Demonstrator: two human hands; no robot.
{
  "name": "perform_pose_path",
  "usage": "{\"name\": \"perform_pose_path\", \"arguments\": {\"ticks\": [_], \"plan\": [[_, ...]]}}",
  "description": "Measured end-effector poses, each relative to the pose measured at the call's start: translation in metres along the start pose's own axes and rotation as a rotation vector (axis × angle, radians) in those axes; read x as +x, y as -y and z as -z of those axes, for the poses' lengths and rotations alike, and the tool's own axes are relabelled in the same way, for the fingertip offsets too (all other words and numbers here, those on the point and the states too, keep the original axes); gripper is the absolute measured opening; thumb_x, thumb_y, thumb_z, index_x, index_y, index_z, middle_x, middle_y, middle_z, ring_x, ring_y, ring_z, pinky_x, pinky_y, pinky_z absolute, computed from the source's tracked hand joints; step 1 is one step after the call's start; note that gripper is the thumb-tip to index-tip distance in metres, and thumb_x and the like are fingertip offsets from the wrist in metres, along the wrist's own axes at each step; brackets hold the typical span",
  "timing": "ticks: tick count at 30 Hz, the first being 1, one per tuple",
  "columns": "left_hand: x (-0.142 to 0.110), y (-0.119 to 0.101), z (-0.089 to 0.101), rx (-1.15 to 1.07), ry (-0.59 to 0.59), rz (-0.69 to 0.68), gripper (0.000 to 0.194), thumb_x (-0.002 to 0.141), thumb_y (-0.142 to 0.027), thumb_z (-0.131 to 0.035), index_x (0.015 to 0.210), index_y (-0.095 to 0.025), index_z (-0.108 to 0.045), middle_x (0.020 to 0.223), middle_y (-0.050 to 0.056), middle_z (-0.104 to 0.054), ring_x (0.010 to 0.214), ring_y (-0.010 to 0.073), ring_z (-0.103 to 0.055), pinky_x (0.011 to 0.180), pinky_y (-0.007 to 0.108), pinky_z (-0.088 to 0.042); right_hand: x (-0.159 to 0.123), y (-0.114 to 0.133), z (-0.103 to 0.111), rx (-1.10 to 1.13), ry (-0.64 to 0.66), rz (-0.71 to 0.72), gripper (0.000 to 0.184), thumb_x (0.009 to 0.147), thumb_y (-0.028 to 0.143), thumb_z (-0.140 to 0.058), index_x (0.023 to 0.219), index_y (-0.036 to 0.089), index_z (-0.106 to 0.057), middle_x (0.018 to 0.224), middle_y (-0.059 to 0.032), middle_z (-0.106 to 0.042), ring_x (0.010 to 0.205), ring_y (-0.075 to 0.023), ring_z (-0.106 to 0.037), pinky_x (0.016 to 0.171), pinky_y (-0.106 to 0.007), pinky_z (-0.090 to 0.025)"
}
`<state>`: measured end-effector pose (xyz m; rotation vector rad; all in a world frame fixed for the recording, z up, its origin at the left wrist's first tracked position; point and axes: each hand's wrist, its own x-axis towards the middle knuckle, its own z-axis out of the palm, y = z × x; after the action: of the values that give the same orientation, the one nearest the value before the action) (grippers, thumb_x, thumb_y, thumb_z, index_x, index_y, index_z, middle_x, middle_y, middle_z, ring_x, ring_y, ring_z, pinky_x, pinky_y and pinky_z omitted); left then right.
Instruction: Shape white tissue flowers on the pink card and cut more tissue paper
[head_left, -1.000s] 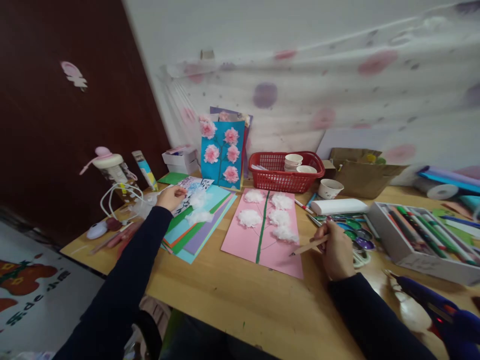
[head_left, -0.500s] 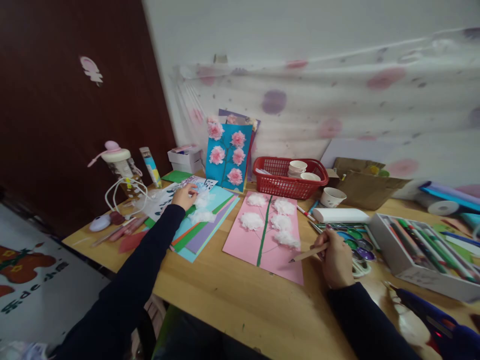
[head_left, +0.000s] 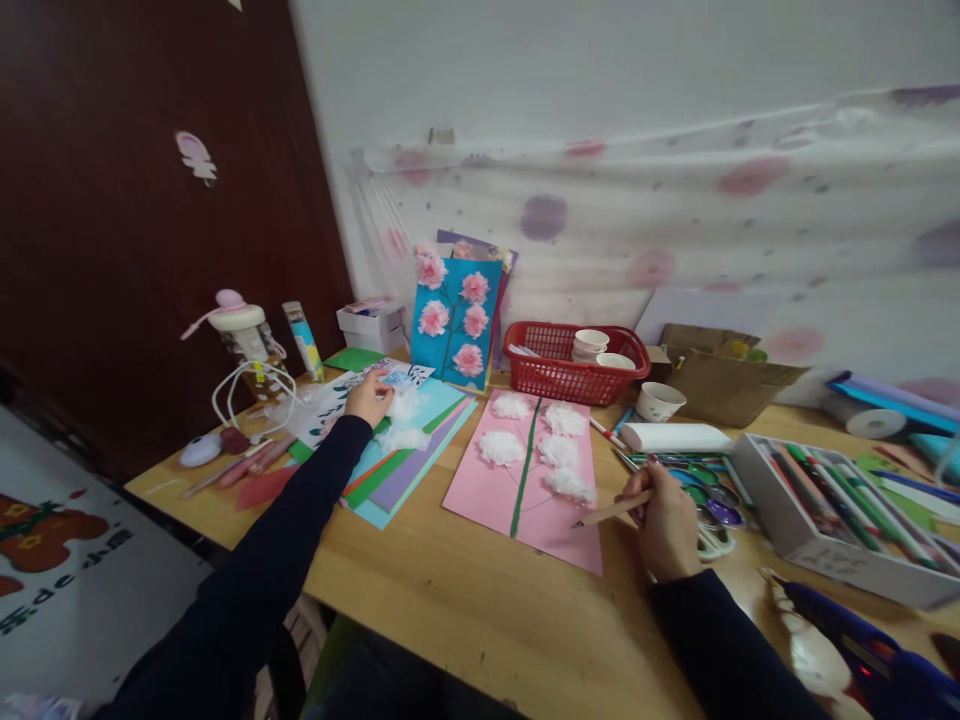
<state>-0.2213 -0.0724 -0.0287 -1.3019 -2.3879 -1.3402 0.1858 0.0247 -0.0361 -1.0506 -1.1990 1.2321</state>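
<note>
Pink, white-tufted rectangular paper card [head_left: 495, 488] is lying flat on wooden bench [head_left: 427, 580] between hands, probably for easy reach. Blue flower-covered rectangular card [head_left: 454, 325] is standing behind, perhaps for display. Right hand [head_left: 667, 520] is gripping slim tan wooden pencil [head_left: 609, 510], tip pointing over pink card. Left hand [head_left: 369, 400], half-closed, is hanging beside white fluffy tuft [head_left: 405, 403] on stacked coloured paper [head_left: 401, 485]; cannot tell if pinching any.

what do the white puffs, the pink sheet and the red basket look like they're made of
White puffs: probably tissue paper or cotton, matte and fluffy, judging by their soft, ragged outlines.
Pink sheet: paper or thin card, mostly matte, lying flat with straight-cut edges.
Red basket: likely moulded plastic, slightly glossy, given its even colour and regular open lattice.
</note>
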Motion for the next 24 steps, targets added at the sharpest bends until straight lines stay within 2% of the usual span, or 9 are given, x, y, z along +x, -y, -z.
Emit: {"name": "perform_pose_path", "arguments": {"ticks": [3,6,8,10,12,14,18,20,24], "plan": [[-0.001,-0.01,0.0,-0.125,-0.046,0.027,0.036,0.073,-0.024,-0.054,0.108,-0.014,-0.051,0.092,0.01,-0.071,0.085,0.0202,-0.068,0.082,0.031,-0.051,-0.001,0.002,-0.001,0.007,-0.009,0.002,0.041,0.077,0.042,-0.047,0.042,0.019,-0.046,0.029,0.005,-0.035,0.029,-0.0076,-0.031,0.035,-0.022,-0.028],[-0.001,-0.028,0.001,-0.233,-0.095,0.027,0.036,0.073,-0.027,-0.054,0.107,-0.014,-0.049,0.096,0.011,-0.07,0.09,0.0186,-0.067,0.083,0.031,-0.052,-0.002,0.003,-0.001,0.052,-0.053,0.013,0.041,0.078,0.044,-0.047,0.046,0.018,-0.049,0.032,0.0033,-0.041,0.03,-0.0077,-0.035,0.033,-0.021,-0.025],[-0.004,-0.044,0.003,-0.37,-0.138,0.022,0.037,0.07,-0.027,-0.058,0.104,-0.015,-0.05,0.093,0.009,-0.07,0.091,0.0191,-0.067,0.085,0.032,-0.051,-0.001,0.005,-0.002,0.123,-0.079,0.011,0.041,0.078,0.049,-0.048,0.052,0.017,-0.054,0.035,0.0019,-0.047,0.032,-0.0084,-0.04,0.034,-0.02,-0.028],[-0.012,-0.064,0.002,-0.569,-0.126,0.041,0.04,0.064,-0.026,-0.064,0.1,-0.016,-0.052,0.086,0.006,-0.069,0.087,0.0196,-0.067,0.084,0.034,-0.051,-0.001,0.006,-0.002,0.196,-0.065,0.007,0.042,0.075,0.054,-0.053,0.062,0.015,-0.06,0.043,-0.0002,-0.055,0.036,-0.0088,-0.045,0.037,-0.021,-0.035],[-0.025,-0.087,-0.003,-0.767,0.007,0.084,0.045,0.058,-0.025,-0.069,0.099,-0.016,-0.052,0.081,0.003,-0.067,0.079,0.0185,-0.067,0.079,0.033,-0.052,-0.001,0.007,-0.003,0.235,-0.021,0.01,0.042,0.071,0.055,-0.06,0.072,0.013,-0.065,0.057,-0.0034,-0.064,0.041,-0.0081,-0.049,0.041,-0.021,-0.04],[-0.045,-0.11,-0.014,-0.924,0.22,0.13,0.049,0.055,-0.023,-0.072,0.099,-0.016,-0.052,0.08,0.002,-0.066,0.074,0.0164,-0.066,0.075,0.031,-0.051,-0.002,0.008,-0.004,0.255,0.033,0.014,0.041,0.067,0.051,-0.067,0.08,0.013,-0.067,0.068,-0.0047,-0.068,0.044,-0.0067,-0.05,0.043,-0.019,-0.042],[-0.087,-0.147,-0.043,-1.054,0.604,0.175,0.051,0.054,-0.016,-0.074,0.101,-0.016,-0.055,0.081,0.002,-0.065,0.069,0.0128,-0.063,0.064,0.025,-0.049,-0.006,0.009,-0.007,0.347,0.143,-0.054,0.037,0.061,0.047,-0.072,0.076,0.014,-0.067,0.061,-0.0027,-0.066,0.043,-0.0068,-0.051,0.043,-0.019,-0.043],[-0.103,-0.156,-0.056,-1.069,0.692,0.188,0.055,0.054,-0.014,-0.075,0.105,-0.016,-0.055,0.083,0.002,-0.065,0.071,0.0123,-0.063,0.067,0.025,-0.049,-0.006,0.009,-0.007,0.391,0.154,-0.101,0.033,0.061,0.045,-0.072,0.07,0.013,-0.065,0.055,-0.0026,-0.064,0.041,-0.0076,-0.051,0.042,-0.019,-0.043],[-0.124,-0.157,-0.072,-1.083,0.694,0.268,0.06,0.054,-0.011,-0.076,0.11,-0.016,-0.054,0.086,0.003,-0.065,0.072,0.0119,-0.064,0.072,0.026,-0.049,-0.004,0.004,-0.007,0.431,0.157,-0.155,0.03,0.064,0.043,-0.07,0.065,0.013,-0.064,0.052,-0.0028,-0.063,0.041,-0.0078,-0.052,0.041,-0.019,-0.043]]}}
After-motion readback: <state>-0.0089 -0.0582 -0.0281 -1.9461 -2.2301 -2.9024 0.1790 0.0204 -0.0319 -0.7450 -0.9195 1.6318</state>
